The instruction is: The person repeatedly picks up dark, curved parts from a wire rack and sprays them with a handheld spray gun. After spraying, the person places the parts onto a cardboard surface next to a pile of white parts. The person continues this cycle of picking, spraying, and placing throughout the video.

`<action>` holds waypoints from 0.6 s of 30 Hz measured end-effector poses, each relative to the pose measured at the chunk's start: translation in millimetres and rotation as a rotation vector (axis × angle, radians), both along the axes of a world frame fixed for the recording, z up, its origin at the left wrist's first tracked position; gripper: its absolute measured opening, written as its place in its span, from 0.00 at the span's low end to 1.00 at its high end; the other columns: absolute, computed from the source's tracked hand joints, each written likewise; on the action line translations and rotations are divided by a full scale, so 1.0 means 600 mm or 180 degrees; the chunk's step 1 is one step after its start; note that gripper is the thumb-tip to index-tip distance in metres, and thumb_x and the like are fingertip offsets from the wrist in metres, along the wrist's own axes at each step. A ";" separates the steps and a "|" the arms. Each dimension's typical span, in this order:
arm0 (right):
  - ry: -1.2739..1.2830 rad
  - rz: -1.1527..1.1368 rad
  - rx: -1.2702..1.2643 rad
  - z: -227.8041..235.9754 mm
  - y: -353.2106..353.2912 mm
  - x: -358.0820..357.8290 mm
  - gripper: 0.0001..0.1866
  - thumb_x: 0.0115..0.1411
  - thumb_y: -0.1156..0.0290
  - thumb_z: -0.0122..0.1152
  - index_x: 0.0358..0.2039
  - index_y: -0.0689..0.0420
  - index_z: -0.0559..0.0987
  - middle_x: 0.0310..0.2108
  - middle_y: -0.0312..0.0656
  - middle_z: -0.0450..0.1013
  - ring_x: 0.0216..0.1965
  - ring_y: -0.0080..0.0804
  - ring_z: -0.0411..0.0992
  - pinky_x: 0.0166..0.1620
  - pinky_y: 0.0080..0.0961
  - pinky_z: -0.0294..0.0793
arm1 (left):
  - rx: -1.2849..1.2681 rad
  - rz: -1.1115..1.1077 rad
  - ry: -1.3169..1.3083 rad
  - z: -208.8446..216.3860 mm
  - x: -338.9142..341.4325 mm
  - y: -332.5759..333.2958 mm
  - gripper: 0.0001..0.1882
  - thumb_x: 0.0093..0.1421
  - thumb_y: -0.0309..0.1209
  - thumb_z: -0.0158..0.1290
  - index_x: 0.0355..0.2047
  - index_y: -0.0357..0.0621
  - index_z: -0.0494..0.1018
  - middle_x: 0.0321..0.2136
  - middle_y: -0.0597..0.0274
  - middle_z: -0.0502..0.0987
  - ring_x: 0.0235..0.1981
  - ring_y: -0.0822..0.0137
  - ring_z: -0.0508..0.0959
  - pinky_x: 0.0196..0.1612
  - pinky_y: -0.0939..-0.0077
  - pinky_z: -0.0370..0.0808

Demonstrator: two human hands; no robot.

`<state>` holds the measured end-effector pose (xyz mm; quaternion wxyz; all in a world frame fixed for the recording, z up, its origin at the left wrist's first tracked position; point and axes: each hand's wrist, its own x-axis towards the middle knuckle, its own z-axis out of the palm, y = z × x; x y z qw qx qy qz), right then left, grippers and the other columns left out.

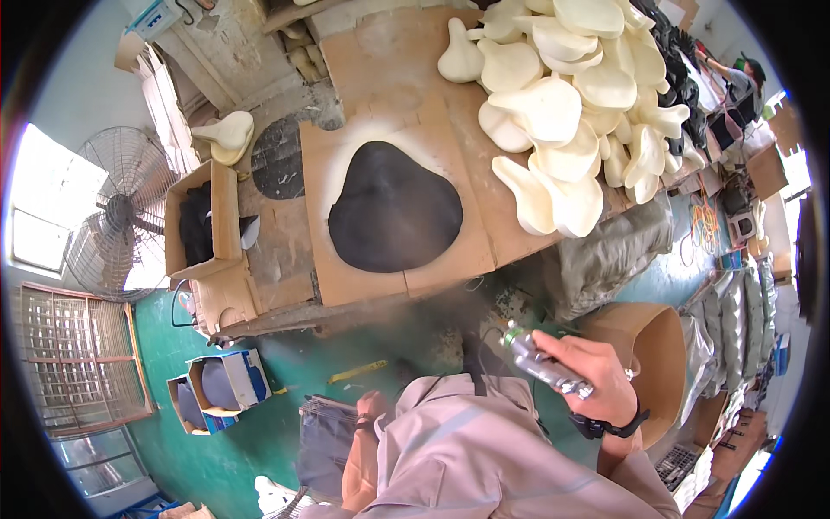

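My right hand is wrapped round a metal spray gun with a green part at its front, off the table's near edge. A faint mist hangs between the gun and the table. On a cardboard sheet lies a black saddle cover, rounded and triangular, its narrow end away from me. Pale overspray rings it on the cardboard. Low at my left side, my left hand is curled closed beside a stack of dark sheets; what it holds, if anything, is hidden.
Cream foam saddle pads are heaped at the table's right, one more pad at its left. A cardboard box with black pieces stands near a large fan. An open carton is by my right arm. Another person is far right.
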<state>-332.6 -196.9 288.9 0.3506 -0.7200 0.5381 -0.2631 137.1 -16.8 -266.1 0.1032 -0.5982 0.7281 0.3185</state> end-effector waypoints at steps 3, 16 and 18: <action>0.0164 0.0150 0.0115 0.000 0.000 -0.007 0.36 0.43 0.84 0.62 0.58 0.62 0.74 0.40 0.52 0.78 0.38 0.51 0.78 0.42 0.32 0.78 | 0.0024 0.0350 0.0168 0.026 -0.016 -0.022 0.10 0.51 0.38 0.57 0.31 0.49 0.80 0.35 0.58 0.83 0.37 0.55 0.80 0.42 0.68 0.79; 0.0099 -0.0429 0.0238 0.008 0.035 -0.035 0.37 0.40 0.82 0.55 0.58 0.62 0.74 0.30 0.51 0.75 0.28 0.49 0.74 0.34 0.31 0.73 | 0.0717 0.4016 0.2219 0.166 -0.043 -0.155 0.22 0.63 0.34 0.57 0.54 0.37 0.72 0.38 0.56 0.81 0.38 0.64 0.81 0.38 0.68 0.81; 0.0120 -0.0218 0.0258 0.008 0.044 -0.047 0.37 0.40 0.82 0.56 0.58 0.62 0.74 0.31 0.51 0.75 0.28 0.49 0.73 0.34 0.31 0.73 | 0.0321 0.3873 0.2423 0.190 -0.053 -0.210 0.19 0.64 0.33 0.56 0.53 0.39 0.72 0.38 0.58 0.80 0.37 0.66 0.81 0.37 0.68 0.81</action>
